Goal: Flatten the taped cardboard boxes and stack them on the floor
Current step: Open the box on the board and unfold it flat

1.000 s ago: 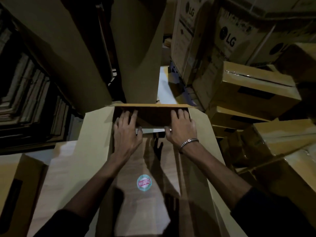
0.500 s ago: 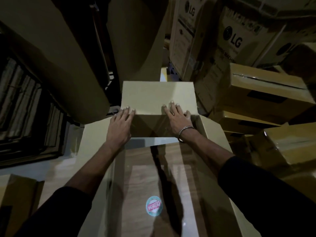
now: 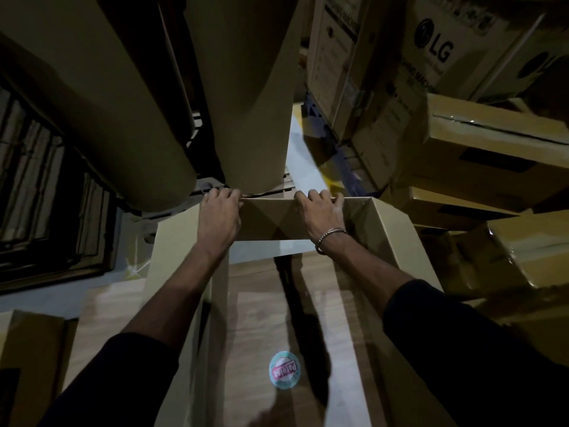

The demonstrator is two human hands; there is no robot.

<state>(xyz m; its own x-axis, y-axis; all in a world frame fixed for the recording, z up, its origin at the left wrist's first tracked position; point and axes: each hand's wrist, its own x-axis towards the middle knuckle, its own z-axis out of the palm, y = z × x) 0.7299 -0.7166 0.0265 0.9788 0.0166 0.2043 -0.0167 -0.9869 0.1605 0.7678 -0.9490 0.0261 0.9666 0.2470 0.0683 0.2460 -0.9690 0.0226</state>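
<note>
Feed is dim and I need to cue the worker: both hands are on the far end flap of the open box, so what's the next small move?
Probably push the far end flap outward and down. Both the left hand and right hand curl over its top edge, and it stands upright.

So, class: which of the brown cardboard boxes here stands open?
The long brown cardboard box both hands grip by its far flap; the others remain closed.

Fingertips of both hands hidden behind the box flap (image 3: 271,217).
</note>
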